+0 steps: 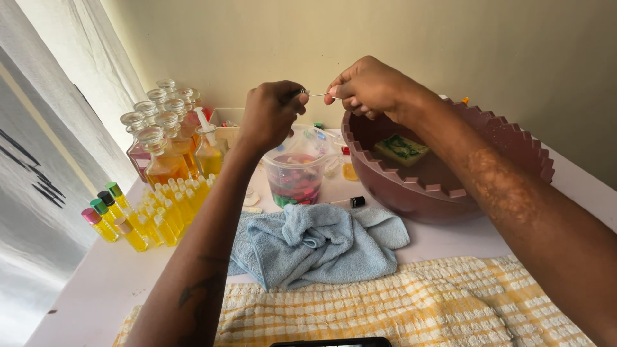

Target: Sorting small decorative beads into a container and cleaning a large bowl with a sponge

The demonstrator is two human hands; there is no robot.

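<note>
A thin silvery metal rod is held level in the air between the two raised hands. It is slender and short, and only a small bare stretch shows, since each end is hidden in fingertips. One end carries a small dark, rounded piece that is mostly covered. The rod hangs above a clear plastic jug holding red and green caps.

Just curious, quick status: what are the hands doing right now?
Left hand and right hand pinch a thin metal pin together. Above clear jug. Nothing between them.
</note>
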